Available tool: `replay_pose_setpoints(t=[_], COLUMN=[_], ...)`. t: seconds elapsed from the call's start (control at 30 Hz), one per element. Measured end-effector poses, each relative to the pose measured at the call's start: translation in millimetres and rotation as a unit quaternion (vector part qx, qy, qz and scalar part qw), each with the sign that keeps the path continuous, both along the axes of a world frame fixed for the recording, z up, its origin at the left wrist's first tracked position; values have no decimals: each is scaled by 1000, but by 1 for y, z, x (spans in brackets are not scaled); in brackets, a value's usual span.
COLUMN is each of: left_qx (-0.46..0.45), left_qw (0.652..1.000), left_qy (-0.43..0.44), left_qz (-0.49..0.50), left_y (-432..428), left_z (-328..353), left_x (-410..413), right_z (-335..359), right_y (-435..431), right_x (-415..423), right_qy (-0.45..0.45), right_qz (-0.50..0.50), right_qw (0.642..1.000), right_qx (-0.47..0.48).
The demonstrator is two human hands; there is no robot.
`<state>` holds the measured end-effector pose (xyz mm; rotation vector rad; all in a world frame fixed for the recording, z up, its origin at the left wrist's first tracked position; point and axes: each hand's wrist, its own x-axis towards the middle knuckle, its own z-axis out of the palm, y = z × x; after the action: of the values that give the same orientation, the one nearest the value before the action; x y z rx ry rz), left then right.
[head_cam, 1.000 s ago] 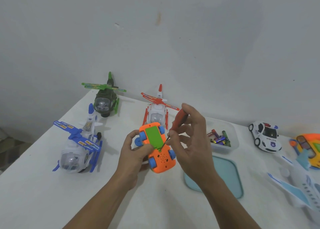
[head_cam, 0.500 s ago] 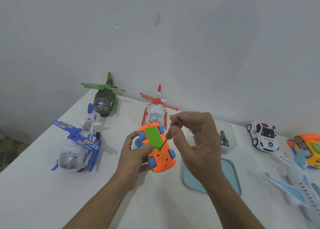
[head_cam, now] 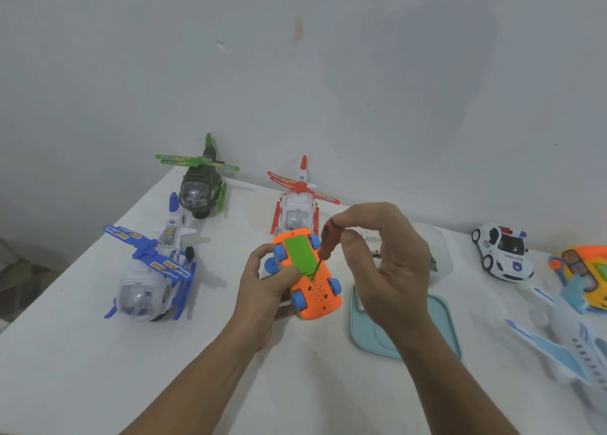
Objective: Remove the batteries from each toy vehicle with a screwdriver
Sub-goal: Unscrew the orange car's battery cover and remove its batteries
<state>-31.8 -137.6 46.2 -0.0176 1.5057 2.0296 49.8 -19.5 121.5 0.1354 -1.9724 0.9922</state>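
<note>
Orange plastic toy car (head_cam: 307, 277) with blue wheels, belly up, gripped in left hand (head_cam: 262, 290) above white desk (head_cam: 82, 352); long axis runs from far-left to near-right, green battery cover uppermost. Right hand (head_cam: 391, 263) pinches red-handled screwdriver (head_cam: 323, 250) by fingertips, tip on the cover's near edge; handle stands steeper than a second ago. Bare grey-white wall (head_cam: 295, 73) behind.
</note>
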Motion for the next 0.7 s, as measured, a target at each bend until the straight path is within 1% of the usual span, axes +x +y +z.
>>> replay_pose_setpoints(t=[0.1,0.2,0.27,0.47,0.57,0.63,0.7], left_qx=[-2,-2,0,11,11,9,4], left_qw=[1000,1000,1000,999,999,999,999], left_qy=[9,17,20,32,33,30,32], left_qz=[-3,-9,-10,-17,-21,-22,-21], left_y=[1,2,3,7,8,9,9], left_z=[-1,-2,-2,-5,-7,-9,-10], left_x=[0,-1,-1,2,2,1,2], right_z=[-1,-4,-2,-5,-5,-3,-2], right_y=[-1,-3,-4,4,4,2,0], right_x=[-2,-5,-4,3,4,4,3], right_qy=[23,17,6,6,22,30,14], right_qz=[-16,-11,-19,-50,-66,-59,-39], right_qw=[1000,999,998,999,997,998,998], right_qx=[6,-50,-63,7,19,4,-43])
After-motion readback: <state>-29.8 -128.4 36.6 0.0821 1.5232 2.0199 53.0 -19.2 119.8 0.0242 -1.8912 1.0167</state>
